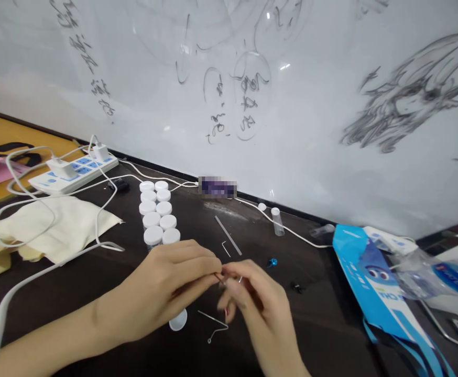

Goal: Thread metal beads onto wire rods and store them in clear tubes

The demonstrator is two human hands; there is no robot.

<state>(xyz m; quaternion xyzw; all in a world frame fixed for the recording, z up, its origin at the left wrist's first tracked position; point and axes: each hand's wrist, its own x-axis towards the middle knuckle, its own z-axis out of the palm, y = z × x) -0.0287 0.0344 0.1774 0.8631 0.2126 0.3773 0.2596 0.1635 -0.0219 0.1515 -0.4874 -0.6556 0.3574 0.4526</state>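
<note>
Over the dark table my left hand point(166, 285) and my right hand point(262, 309) meet, fingertips almost touching. Both pinch a thin reddish-brown piece point(220, 278) that looks like a short wire or strip; the fingers cover most of it. A small silvery bit point(240, 279) shows between the right fingers, too small to make out. Just below the hands lie a bent metal wire point(218, 321) with a small loop at one end and a round whitish cap or cup point(178, 320), partly behind my left hand.
White-lidded jars point(153, 235) stand in two rows beyond my left hand. A flat strip point(228, 235), hex key point(226, 248), blue part point(272, 262) and black bit point(297, 287) lie ahead. Left are a power strip point(75, 173) and cables; right, a blue bag point(355, 272) and plastic bottle point(445, 277).
</note>
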